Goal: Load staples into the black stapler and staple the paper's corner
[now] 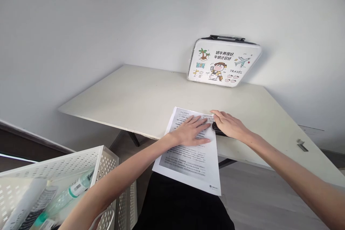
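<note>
A printed sheet of paper [185,165] lies at the table's front edge, its lower part hanging over toward my lap. My left hand [190,132] rests flat on its upper half with the fingers spread, pressing it down. At the sheet's right edge, my right hand [229,124] is closed over a black stapler [215,127], most of which the palm and fingers hide. The stapler's front end meets the paper's edge close to my left fingertips. A small strip with barcode-like print [208,116] shows between the two hands.
A white case [223,64] with cartoon prints and a black handle leans against the wall at the table's [140,93] back. On the lower left, a white perforated basket [101,161] holds a clear bottle [64,196] and a rolled paper [25,201]. A recessed slot [302,145] is at right.
</note>
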`<control>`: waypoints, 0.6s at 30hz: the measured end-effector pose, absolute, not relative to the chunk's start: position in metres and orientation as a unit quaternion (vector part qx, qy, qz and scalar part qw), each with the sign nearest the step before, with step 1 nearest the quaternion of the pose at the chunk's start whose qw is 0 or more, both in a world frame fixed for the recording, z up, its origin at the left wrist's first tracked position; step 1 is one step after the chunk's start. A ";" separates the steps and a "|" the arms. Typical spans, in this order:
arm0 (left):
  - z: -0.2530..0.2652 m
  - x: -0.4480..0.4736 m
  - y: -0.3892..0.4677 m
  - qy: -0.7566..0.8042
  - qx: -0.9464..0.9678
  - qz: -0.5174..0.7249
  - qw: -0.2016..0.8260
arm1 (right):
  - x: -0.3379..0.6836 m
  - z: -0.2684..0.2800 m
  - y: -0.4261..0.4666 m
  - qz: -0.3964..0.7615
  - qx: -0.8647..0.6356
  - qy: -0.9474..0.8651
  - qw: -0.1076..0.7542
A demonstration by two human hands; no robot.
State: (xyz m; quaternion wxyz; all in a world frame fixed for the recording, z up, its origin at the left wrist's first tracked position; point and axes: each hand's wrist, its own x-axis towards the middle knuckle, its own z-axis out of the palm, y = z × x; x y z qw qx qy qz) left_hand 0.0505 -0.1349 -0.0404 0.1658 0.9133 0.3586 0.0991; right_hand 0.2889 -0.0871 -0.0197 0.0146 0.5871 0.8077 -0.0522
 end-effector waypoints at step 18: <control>-0.036 0.047 -0.132 0.359 0.917 0.093 0.147 | 0.267 -0.002 -0.100 -0.030 0.592 0.804 0.031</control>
